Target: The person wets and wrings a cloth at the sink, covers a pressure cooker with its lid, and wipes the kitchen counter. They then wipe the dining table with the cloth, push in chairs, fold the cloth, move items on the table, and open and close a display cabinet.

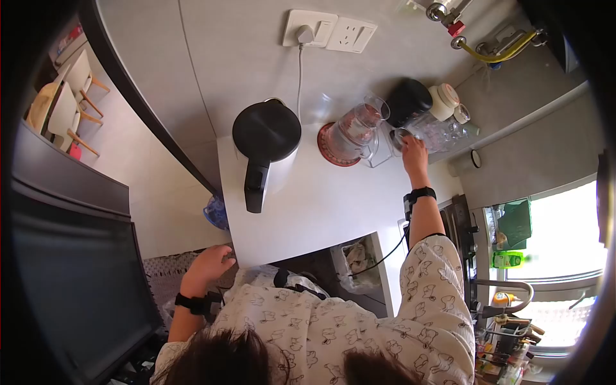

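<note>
Dark hair [218,359] and a pale, animal-print top [308,321] fill the foreground as a person stands at the near edge of a white bench [308,199], right hand [414,153] stretched toward the far right corner. Its fingers are drawn together at the rim of a clear glass [398,136], which sits near that corner; whether they grip it cannot be told. Crowding the spot are a black canister [410,102] and a cream jar [443,101] along the far edge, with more clear glassware [439,133] to the right.

Just left of the reach, a clear jug [353,133] stands on a round red mat [328,154], hemming in that side. Near the far left corner rests a black-lidded kettle [266,131], its handle aimed at the near edge; a pale cord [301,83] runs down the wall behind.

The left hand [208,264] hangs just beside the near left corner, fingers loosely curled around nothing. Below the near edge, a bag-lined bin [356,263] shows.
</note>
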